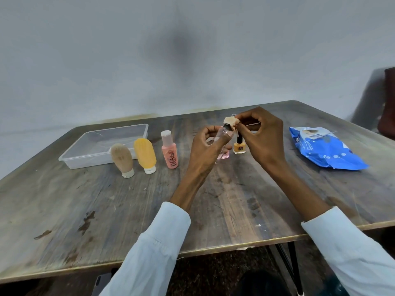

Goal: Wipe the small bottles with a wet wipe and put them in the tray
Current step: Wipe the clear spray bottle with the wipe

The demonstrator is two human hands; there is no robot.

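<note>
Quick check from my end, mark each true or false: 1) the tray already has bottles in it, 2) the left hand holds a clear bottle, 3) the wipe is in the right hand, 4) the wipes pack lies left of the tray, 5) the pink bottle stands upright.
1) False: the tray holds no bottles.
2) True: the left hand grips the clear bottle.
3) True: the right hand pinches the wipe against the bottle's dark cap.
4) False: the blue wipes pack lies at the table's right side, far from the tray.
5) True: the pink bottle stands upright beside the orange tube.
</note>
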